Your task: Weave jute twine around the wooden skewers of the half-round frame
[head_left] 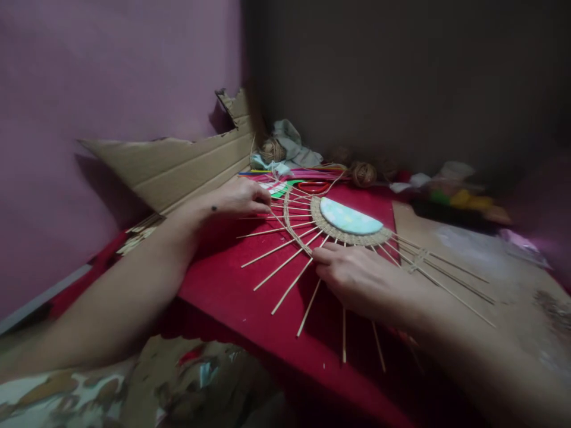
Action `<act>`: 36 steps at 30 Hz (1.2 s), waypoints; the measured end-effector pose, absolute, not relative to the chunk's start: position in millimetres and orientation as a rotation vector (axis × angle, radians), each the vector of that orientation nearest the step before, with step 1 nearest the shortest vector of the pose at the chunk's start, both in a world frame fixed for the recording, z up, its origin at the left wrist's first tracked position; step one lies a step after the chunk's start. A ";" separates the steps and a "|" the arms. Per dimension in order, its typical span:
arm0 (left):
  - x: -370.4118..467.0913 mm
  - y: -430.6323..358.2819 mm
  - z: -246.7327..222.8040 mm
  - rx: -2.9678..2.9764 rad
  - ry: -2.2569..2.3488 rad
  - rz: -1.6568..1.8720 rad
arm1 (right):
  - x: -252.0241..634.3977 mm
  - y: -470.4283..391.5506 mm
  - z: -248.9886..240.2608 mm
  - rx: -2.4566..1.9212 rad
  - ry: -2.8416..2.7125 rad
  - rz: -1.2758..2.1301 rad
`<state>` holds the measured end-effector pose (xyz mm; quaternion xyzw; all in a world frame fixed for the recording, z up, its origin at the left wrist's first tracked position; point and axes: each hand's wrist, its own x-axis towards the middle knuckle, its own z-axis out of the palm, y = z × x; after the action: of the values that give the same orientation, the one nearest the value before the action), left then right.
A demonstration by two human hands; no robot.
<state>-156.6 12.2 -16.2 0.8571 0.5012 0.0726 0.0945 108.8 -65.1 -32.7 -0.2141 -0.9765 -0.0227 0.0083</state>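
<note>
One head-worn camera gives the view, looking forward and obliquely down across the table [227,294] from the near side. It sits close: both forearms run in from the lower left and lower right, leading to the left hand [247,199] and right hand [350,273] near mid-frame. The half-round woven piece [328,221] lies just right of centre, seen at a slant from above. The wide view also takes in a pink wall [125,65] at left and a dark background [401,71] beyond.
</note>
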 end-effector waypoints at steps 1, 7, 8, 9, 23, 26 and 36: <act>-158.3 11.7 -19.1 2.516 1.479 0.234 | 109.7 -64.6 -32.9 -0.705 -3.030 -0.007; -165.4 9.3 -29.7 2.443 1.509 0.347 | 111.0 -57.0 -28.1 -0.830 -2.832 0.365; -165.2 8.8 -30.0 2.435 1.514 0.348 | 108.8 -54.8 -27.7 -0.850 -2.775 0.378; -164.7 7.9 -29.9 2.425 1.516 0.346 | 105.7 -52.4 -27.7 -0.872 -2.718 0.381; -170.8 7.9 -26.5 2.447 1.473 0.242 | 71.6 -41.6 -42.8 -0.844 -2.920 -0.153; -177.9 5.6 -20.6 2.420 1.435 0.244 | 73.6 -40.3 -49.3 -0.761 -2.890 -0.321; -198.3 -28.0 -11.4 2.247 0.964 0.116 | 79.9 -31.3 -56.8 -0.600 -2.831 -0.315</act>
<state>-198.3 -28.0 -11.4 0.8633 0.3703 0.0446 0.3400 79.9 -31.3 -56.8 -0.2048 -0.9660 -0.1074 0.1151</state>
